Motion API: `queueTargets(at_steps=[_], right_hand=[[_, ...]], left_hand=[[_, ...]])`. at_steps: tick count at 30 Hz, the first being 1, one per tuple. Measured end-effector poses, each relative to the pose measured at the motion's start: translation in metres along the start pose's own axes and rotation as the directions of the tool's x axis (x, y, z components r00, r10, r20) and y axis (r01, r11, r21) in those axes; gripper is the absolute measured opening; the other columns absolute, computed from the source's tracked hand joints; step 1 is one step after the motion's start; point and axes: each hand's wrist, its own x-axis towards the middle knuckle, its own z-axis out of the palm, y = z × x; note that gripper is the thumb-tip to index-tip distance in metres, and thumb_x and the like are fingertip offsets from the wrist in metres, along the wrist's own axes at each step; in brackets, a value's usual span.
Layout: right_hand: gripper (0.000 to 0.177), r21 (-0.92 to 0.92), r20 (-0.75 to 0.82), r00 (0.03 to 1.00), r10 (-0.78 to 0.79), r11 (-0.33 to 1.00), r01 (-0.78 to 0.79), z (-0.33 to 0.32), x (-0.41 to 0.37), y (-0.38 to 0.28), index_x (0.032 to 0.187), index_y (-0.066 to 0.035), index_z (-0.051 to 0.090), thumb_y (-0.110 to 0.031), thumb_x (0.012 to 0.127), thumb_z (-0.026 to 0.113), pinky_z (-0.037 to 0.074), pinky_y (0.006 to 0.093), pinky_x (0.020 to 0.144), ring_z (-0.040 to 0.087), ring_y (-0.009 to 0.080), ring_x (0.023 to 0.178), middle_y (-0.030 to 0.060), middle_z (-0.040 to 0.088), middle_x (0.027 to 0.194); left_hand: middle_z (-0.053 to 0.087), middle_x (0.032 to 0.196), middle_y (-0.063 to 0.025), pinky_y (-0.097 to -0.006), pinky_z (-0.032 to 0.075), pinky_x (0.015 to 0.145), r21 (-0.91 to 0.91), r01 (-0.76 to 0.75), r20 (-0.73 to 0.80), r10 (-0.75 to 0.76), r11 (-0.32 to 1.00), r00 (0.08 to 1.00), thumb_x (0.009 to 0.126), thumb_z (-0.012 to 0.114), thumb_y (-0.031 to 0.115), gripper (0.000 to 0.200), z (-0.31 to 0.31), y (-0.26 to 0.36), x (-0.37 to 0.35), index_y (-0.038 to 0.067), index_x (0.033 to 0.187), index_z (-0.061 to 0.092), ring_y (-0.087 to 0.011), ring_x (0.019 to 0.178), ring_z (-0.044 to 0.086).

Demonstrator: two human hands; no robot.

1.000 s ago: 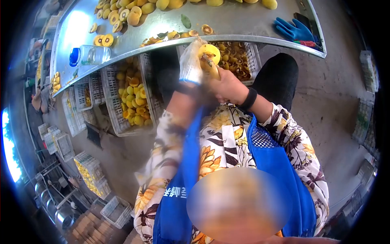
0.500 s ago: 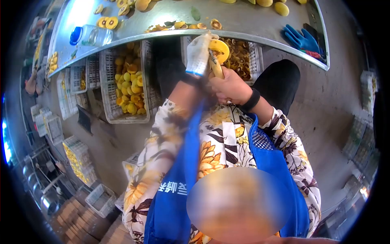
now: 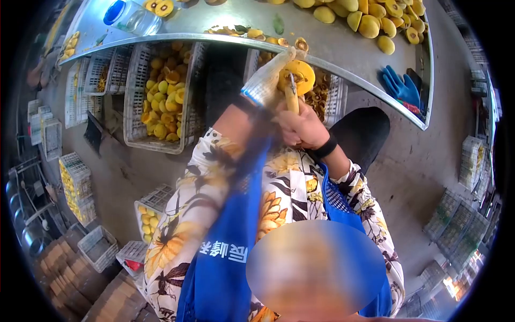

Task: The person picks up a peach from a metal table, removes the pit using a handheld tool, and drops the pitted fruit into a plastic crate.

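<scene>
My left hand [image 3: 269, 76], in a white knit glove, is closed around a halved yellow peach [image 3: 304, 77], its cut face turned up. In my bare right hand [image 3: 304, 126] is a pitting knife [image 3: 291, 100] with a pale wooden handle and a narrow metal end. That metal end touches the middle of the peach's cut face. Below both hands, partly covered by them, stands a crate of brown-yellow pit scraps [image 3: 320, 94]. Several peach scraps [image 3: 255, 34] lie along the table edge just beyond the left glove.
A metal table [image 3: 214, 16] spans the far side, holding a heap of yellow peaches [image 3: 370, 26], a blue-capped bottle [image 3: 140, 20] and blue gloves [image 3: 399, 86]. Left of my legs stands a crate of peach halves [image 3: 165, 104]. Other crates [image 3: 99, 249] stand around the floor.
The view has shifted, bringing more of the peach heap into sight. The peach half now faces up more openly, and the knife stands straighter against its middle.
</scene>
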Motion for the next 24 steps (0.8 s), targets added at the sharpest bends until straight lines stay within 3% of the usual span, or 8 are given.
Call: queueTargets(at_steps=[4,8,11,14,15,18,22,24], right_hand=[[0.011,0.126,0.060,0.996,0.058,0.990,-0.065,0.011,-0.003,-0.001,0.093,-0.008,0.047,0.000,0.085,0.048,0.023,0.0227,0.032,0.030,0.0071,0.034,-0.0017,0.038,0.053],[0.011,0.228,0.056,0.989,0.135,0.963,-0.144,0.007,-0.008,-0.007,0.096,-0.009,0.047,-0.003,0.088,0.047,0.022,0.0216,0.033,0.028,0.0059,0.034,-0.0025,0.036,0.054],[0.010,0.266,0.084,0.985,0.152,0.949,-0.169,0.002,-0.007,-0.005,0.097,-0.009,0.047,-0.004,0.088,0.046,0.022,0.0212,0.033,0.027,0.0055,0.034,-0.0027,0.036,0.055],[0.010,0.288,0.133,0.982,0.131,0.943,-0.165,-0.005,0.000,0.003,0.098,-0.009,0.047,-0.005,0.089,0.045,0.021,0.0209,0.032,0.027,0.0050,0.034,-0.0029,0.036,0.055],[0.010,0.294,0.130,0.984,0.125,0.943,-0.159,-0.005,0.002,0.005,0.098,-0.009,0.047,-0.005,0.089,0.045,0.021,0.0208,0.032,0.027,0.0049,0.035,-0.0029,0.036,0.055],[0.010,0.287,0.068,0.990,0.124,0.948,-0.138,0.001,0.004,0.004,0.097,-0.008,0.046,-0.004,0.088,0.044,0.022,0.0210,0.032,0.027,0.0052,0.034,-0.0023,0.037,0.055],[0.013,0.113,0.105,0.995,0.003,0.993,-0.015,0.001,0.003,0.009,0.096,-0.007,0.046,0.000,0.086,0.044,0.024,0.0218,0.032,0.029,0.0067,0.034,-0.0006,0.039,0.055],[0.017,0.007,0.058,0.994,-0.091,0.996,0.090,-0.001,-0.006,0.003,0.097,-0.005,0.045,0.004,0.083,0.045,0.027,0.0232,0.032,0.032,0.0084,0.034,0.0010,0.040,0.055]], left_hand=[[0.062,0.097,-0.0121,-0.0289,0.053,0.071,-0.014,0.013,0.209,-0.010,1.000,0.978,0.088,0.056,0.022,0.029,-0.011,0.007,-0.007,0.001,0.110,0.057,-0.0205,0.085,0.061],[0.063,0.098,-0.0119,-0.0279,0.052,0.074,0.470,-0.409,0.141,0.391,0.782,0.910,0.086,0.057,0.008,0.025,-0.010,-0.001,-0.005,-0.002,0.108,0.058,-0.0189,0.085,0.062],[0.064,0.101,-0.0111,-0.0271,0.052,0.076,0.485,-0.328,0.105,0.318,0.811,0.942,0.086,0.056,0.006,0.022,-0.010,0.000,-0.002,-0.006,0.105,0.060,-0.0165,0.086,0.062],[0.063,0.087,-0.0057,-0.0199,0.048,0.063,0.245,-0.223,-0.042,0.240,0.943,0.970,0.084,0.064,0.016,0.022,-0.011,-0.004,0.003,-0.001,0.097,0.062,-0.0100,0.071,0.058],[0.062,0.089,-0.0055,-0.0234,0.050,0.064,0.358,-0.278,-0.112,0.337,0.891,0.935,0.087,0.061,0.025,0.027,-0.010,-0.006,0.000,0.001,0.099,0.061,-0.0126,0.073,0.059],[0.061,0.088,-0.0057,-0.0271,0.050,0.066,-0.088,-0.096,-0.180,0.079,0.992,0.981,0.089,0.057,0.034,0.032,-0.022,-0.016,0.010,0.004,0.101,0.058,-0.0165,0.077,0.059],[0.060,0.089,-0.0092,-0.0343,0.050,0.069,-0.257,-0.034,-0.189,-0.016,0.966,0.982,0.091,0.049,0.044,0.038,-0.031,-0.011,0.008,0.008,0.101,0.054,-0.0227,0.076,0.057],[0.058,0.093,-0.0138,-0.0403,0.051,0.067,-0.437,-0.106,-0.399,-0.087,0.893,0.913,0.091,0.040,0.052,0.049,-0.040,0.008,0.008,0.006,0.103,0.052,-0.0299,0.079,0.056]])
